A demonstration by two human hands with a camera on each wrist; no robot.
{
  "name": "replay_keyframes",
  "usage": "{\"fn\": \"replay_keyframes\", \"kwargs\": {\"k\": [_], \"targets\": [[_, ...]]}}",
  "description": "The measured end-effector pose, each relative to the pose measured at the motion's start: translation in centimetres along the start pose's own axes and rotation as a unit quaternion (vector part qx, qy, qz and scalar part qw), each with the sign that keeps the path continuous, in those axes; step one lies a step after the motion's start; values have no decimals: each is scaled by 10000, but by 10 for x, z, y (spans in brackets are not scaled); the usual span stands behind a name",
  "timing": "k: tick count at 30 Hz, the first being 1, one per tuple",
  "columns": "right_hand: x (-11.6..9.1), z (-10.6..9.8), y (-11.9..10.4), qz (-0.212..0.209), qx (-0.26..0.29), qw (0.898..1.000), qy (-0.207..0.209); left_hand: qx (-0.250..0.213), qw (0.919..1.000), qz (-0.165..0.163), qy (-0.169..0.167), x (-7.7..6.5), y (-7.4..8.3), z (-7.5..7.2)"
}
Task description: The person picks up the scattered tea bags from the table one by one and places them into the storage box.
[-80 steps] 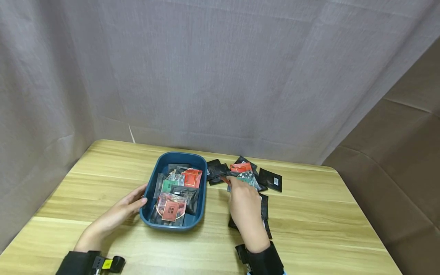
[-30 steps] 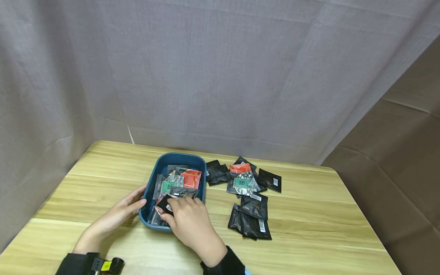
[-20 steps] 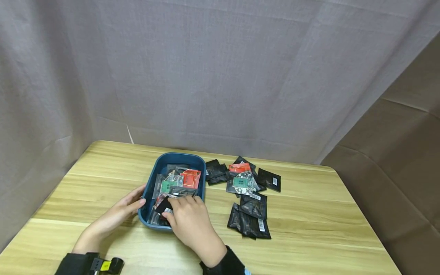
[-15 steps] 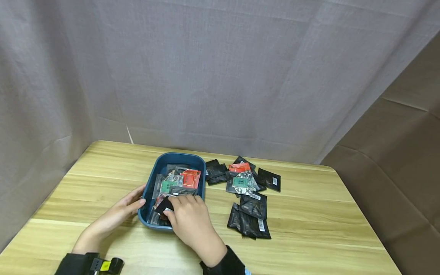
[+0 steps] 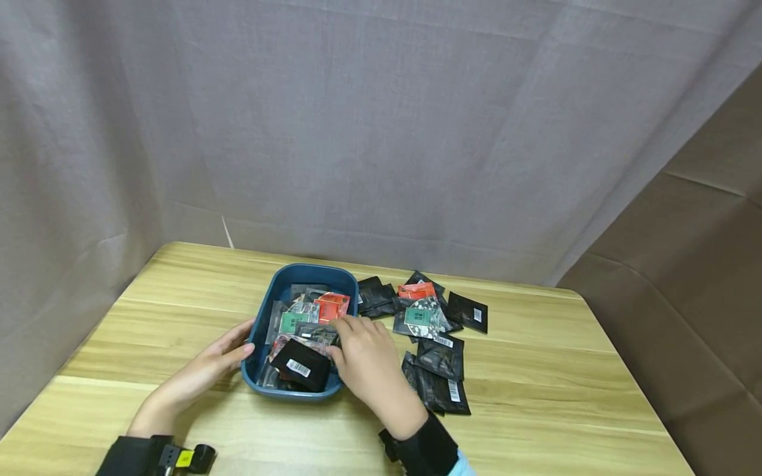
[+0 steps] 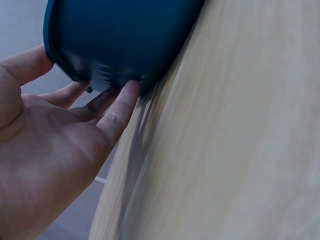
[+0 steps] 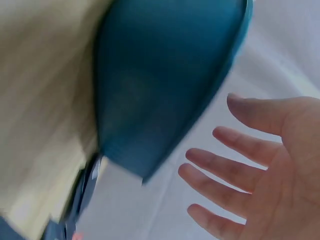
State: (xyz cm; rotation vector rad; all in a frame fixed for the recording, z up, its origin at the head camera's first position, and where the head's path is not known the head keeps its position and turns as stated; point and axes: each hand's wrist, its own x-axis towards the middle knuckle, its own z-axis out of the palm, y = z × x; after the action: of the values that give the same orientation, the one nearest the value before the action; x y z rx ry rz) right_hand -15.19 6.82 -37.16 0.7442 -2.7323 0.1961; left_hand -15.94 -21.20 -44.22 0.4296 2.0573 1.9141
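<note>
In the head view, a dark blue plastic bin [image 5: 319,268] holds several tea sachets, some with red or green labels. On top at the near end lies a black tea sachet [image 5: 301,365], its white barcode facing up. My left hand [image 5: 208,360] holds the bin's left side, thumb at the rim; in the left wrist view, its fingers [image 6: 120,111] meet the outer wall. Over the bin's right rim hovers my right hand [image 5: 372,360]. The right wrist view shows its fingers [image 7: 225,172] spread, holding nothing, apart from the bin's wall.
Right of the bin, more sachets lie on the wooden table [image 5: 536,370]: a black pair [image 5: 377,299], a green-labelled one [image 5: 419,317], a lone black one [image 5: 467,311] and a nearer black pile [image 5: 440,373]. Grey cloth [image 5: 381,132] hangs behind the table.
My right hand carried a sachet from the table into the bin, then let it go at the near end and drew back rightward over the rim. My left hand stays at the bin.
</note>
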Motion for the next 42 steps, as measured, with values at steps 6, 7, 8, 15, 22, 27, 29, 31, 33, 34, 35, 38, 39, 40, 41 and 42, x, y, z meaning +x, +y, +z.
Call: {"fn": "replay_keyframes", "kwargs": {"k": [6,7,8,15,22,27,29,31,33,34,35,38,39,40,41,42], "targets": [[7,-13,36,165,-128,9997,-136,31,10000,-16,24,-1,0,0],[8,-13,41,206,-115,9996,-157,36,10000,-16,26,-1,0,0],[9,-14,47,239,-73,9995,-211,40,10000,-23,30,-1,0,0],[15,-7,80,261,-186,9979,-561,68,9999,-89,51,-1,1,-1],[16,7,108,-128,-1294,9893,-657,21,10000,-27,33,1,-2,-1],[15,18,131,-113,-1364,9826,-1259,-22,10000,-55,-4,1,-2,-1],[14,22,140,-69,-1257,9794,-1582,-20,9999,-97,13,0,-2,-1],[12,25,149,0,-1085,9764,-1870,-10,9999,-134,28,0,-1,-1],[11,26,156,88,-866,9737,-2106,-3,9999,-148,42,0,-1,-1],[11,27,159,133,-782,9725,-2190,4,9999,-158,46,0,-1,-1],[11,27,161,177,-706,9717,-2249,2,9999,-164,47,0,-1,-1],[11,27,167,223,-633,9704,-2320,-1,9999,-106,26,0,-1,-1],[11,27,168,242,-629,9702,-2329,-1,10000,-82,16,0,-1,-1],[11,26,169,255,-650,9701,-2326,-4,10000,-53,5,0,-1,-1],[11,26,170,261,-663,9701,-2319,-4,10000,-21,-6,0,-1,-2],[11,26,171,258,-672,9703,-2312,-6,10000,14,-20,1,-1,-2]]}}
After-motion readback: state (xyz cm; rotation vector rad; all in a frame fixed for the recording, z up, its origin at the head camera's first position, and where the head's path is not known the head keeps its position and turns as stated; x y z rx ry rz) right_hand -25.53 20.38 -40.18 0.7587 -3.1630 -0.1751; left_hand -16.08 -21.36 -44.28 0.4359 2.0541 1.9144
